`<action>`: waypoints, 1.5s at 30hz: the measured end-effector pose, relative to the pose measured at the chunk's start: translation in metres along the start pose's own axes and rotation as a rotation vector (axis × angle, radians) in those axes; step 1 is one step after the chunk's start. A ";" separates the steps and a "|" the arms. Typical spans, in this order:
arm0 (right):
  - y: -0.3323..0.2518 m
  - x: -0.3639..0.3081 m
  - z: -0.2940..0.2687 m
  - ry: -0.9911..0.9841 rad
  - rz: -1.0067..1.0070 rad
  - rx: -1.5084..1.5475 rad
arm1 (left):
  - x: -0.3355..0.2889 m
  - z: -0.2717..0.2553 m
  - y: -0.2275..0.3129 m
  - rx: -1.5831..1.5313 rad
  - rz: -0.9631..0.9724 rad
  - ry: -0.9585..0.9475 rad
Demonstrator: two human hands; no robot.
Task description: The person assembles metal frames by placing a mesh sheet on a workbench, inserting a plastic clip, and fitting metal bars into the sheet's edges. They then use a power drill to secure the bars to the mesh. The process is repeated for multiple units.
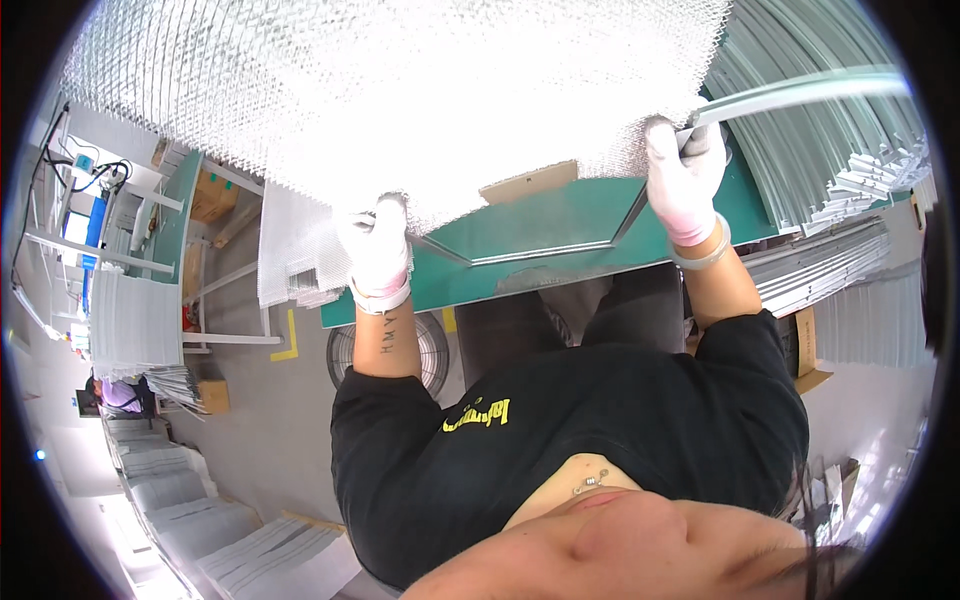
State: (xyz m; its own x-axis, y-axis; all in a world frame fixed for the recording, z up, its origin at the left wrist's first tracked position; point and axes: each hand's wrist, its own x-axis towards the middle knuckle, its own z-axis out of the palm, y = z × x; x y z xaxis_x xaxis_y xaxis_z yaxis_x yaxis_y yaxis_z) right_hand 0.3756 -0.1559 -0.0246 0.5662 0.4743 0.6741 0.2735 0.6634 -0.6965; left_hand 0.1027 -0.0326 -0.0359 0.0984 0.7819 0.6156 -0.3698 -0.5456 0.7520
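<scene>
A thin silvery metal channel frame (540,253) with bent corners spans between my two hands over the green tabletop (450,290). My left hand (380,245), in a white glove, is closed round its left end beside the mesh edge. The white-gloved right hand (688,180) pinches the frame on the other side, where a long pale strip (800,95) sticks out to the right; whether it is one piece with the frame I cannot tell. Bright silvery metal mesh sheets (330,110) fill the far side, partly washed out by glare. A small brown cardboard piece (530,183) lies at their near edge.
Stacked metal channel strips (800,150) lie on the right of the table, with more bundles (820,262) lower down. Smaller mesh pieces (290,250) are at the left. A round floor fan (432,350) is below the table edge. Shelving (150,240) stands far left.
</scene>
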 end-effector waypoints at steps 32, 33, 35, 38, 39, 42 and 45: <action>0.084 -0.083 -0.060 -0.366 0.438 -0.063 | -0.069 -0.013 -0.070 0.137 -0.375 -0.132; 0.090 -0.091 -0.064 -0.362 0.484 -0.055 | -0.078 -0.017 -0.077 0.099 -0.397 -0.116; 0.083 -0.096 -0.070 -0.399 0.469 -0.113 | -0.082 -0.024 -0.074 0.185 -0.387 -0.216; 0.084 -0.096 -0.068 -0.391 0.448 -0.171 | -0.077 -0.029 -0.076 0.194 -0.436 -0.288; 0.084 -0.099 -0.068 -0.383 0.435 -0.174 | -0.079 -0.026 -0.073 0.176 -0.434 -0.274; 0.091 -0.110 -0.072 -0.374 0.461 -0.199 | -0.084 -0.025 -0.074 0.165 -0.487 -0.261; 0.114 -0.132 -0.076 -0.357 0.464 -0.176 | -0.102 -0.036 -0.099 0.186 -0.603 -0.265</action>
State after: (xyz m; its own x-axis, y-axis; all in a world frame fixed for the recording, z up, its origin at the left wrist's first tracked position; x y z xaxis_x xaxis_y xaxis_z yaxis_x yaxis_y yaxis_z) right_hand 0.3910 -0.1869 -0.2118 0.3699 0.8759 0.3096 0.2023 0.2493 -0.9471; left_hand 0.0958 -0.0473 -0.1811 0.4692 0.8779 0.0958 -0.0166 -0.0997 0.9949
